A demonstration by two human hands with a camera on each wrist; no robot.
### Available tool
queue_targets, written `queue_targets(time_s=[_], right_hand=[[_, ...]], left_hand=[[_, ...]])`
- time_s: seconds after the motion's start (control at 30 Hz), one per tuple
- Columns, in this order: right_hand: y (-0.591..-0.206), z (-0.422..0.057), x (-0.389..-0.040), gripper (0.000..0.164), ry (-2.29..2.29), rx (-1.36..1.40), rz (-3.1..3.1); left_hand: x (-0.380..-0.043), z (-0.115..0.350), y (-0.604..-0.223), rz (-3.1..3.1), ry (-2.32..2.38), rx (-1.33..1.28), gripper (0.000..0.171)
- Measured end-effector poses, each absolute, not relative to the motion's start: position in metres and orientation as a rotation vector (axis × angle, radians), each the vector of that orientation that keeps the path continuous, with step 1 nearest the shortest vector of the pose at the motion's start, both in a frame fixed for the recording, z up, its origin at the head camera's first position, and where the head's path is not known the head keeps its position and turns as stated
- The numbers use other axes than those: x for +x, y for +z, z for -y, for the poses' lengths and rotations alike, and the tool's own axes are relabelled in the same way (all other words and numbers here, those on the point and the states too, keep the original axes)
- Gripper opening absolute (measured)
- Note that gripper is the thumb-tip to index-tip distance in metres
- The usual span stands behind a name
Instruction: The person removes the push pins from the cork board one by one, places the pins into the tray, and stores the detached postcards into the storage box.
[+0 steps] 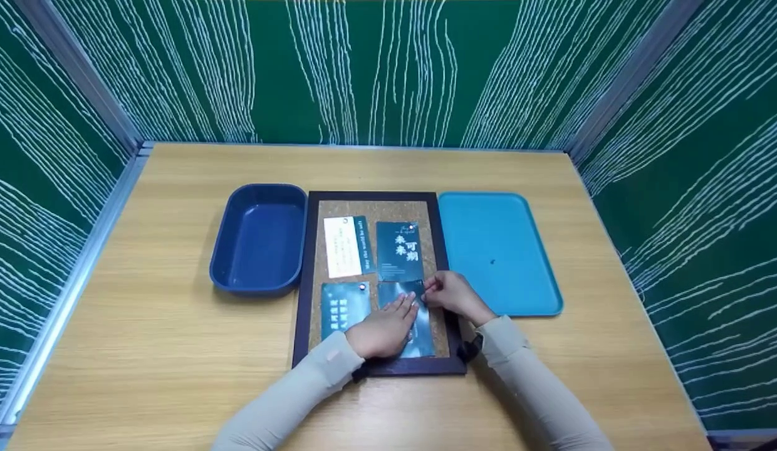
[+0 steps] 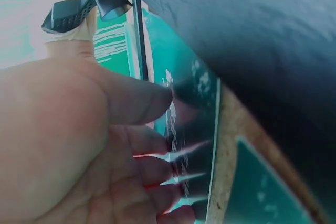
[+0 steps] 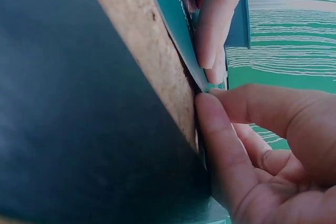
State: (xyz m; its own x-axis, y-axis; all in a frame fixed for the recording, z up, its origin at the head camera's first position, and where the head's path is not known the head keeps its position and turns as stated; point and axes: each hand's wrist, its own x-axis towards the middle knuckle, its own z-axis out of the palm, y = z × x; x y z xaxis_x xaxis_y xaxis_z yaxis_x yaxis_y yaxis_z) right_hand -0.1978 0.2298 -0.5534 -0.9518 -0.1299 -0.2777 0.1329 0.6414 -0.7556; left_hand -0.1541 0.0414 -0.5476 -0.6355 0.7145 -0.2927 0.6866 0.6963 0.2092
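Sleeved forearms (image 1: 542, 394) slant in from the near side

Right hand (image 1: 456, 297): thumb and forefinger pinch the near right card (image 1: 421, 343) by its far right corner; whether a pin sits between the fingertips, I cannot tell. Left hand (image 1: 385, 327) presses that card with straight fingers against the cork of the dark-framed board (image 1: 373, 196).

Should the left hand ease off too soon, the card could well swing askew towards the near left card (image 1: 335, 300). Its edge seems to stand slightly off the cork, so a hard push there might crease the corner. A slip of the pinch could also jab the left fingertips, which are close by.

Beneath the board is a pale wood-grained table (image 1: 144, 313), with a dark blue bin (image 1: 254, 291) on the left and a light blue tray (image 1: 495, 232) on the right. Green walls (image 1: 388, 62) with wavy white lines rise left, right and far.
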Motion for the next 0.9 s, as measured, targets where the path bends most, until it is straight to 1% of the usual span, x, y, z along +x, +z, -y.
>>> queue_targets(time_s=[0.23,0.63,0.9], right_hand=[[-0.555,-0.227,-0.199,0.013,-1.204,0.013,-2.560],[-0.554,-0.229,-0.198,0.015,-1.235,0.034,-2.517],[-0.554,-0.231,-0.196,0.013,-1.290,0.017,-2.512]], left_hand=[[-0.160,-0.037,-0.539,-2.507,0.193,1.095,0.057],[-0.182,-0.022,-0.531,-2.683,0.331,1.232,0.054],[-0.202,0.002,-0.512,-2.822,0.448,1.187,0.058]])
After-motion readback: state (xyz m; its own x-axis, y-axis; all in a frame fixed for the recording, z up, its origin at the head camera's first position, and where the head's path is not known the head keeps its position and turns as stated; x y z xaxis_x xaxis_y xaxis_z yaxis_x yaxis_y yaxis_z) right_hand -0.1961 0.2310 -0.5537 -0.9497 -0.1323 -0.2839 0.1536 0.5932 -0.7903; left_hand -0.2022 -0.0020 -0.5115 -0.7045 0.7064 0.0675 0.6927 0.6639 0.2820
